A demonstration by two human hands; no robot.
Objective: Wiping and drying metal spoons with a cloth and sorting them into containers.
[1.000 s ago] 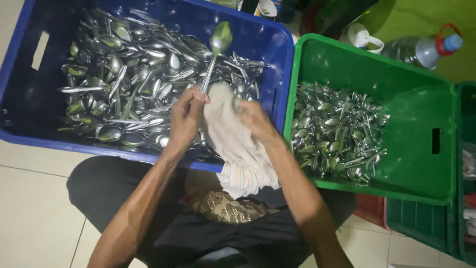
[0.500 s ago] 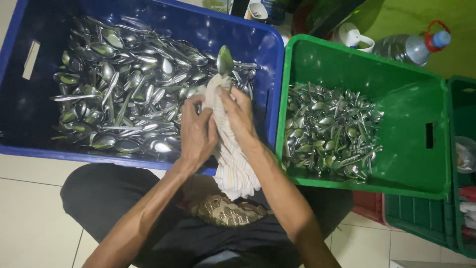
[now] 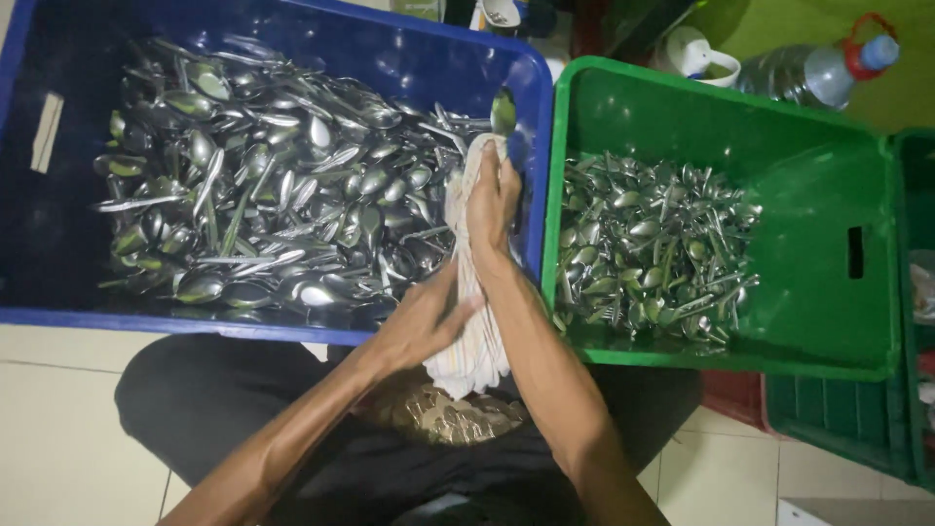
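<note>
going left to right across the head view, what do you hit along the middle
blue crate → heap of spoons → cloth gripped by the right hand → green crate with its own cutlery pile → darker green crate

Blue plastic crate [image 3: 292,24]: left strip of its floor is bare, room to reach in there; the rest is blocked by a dense heap of steel spoons [image 3: 263,195]. Green plastic crate [image 3: 721,107]: right half of the floor and the back strip are bare, a heap of steel cutlery [image 3: 648,244] fills the left half. The 2 crates' walls touch, no gap between them. Right hand [image 3: 492,195] with the striped white cloth [image 3: 472,341] and 1 upright spoon [image 3: 504,109] sits over the blue crate's right end, crowding that corner. Left hand [image 3: 424,321] is at the blue crate's near rim. Beyond the green crate: white mug [image 3: 703,58], clear plastic bottle [image 3: 813,73].
</note>
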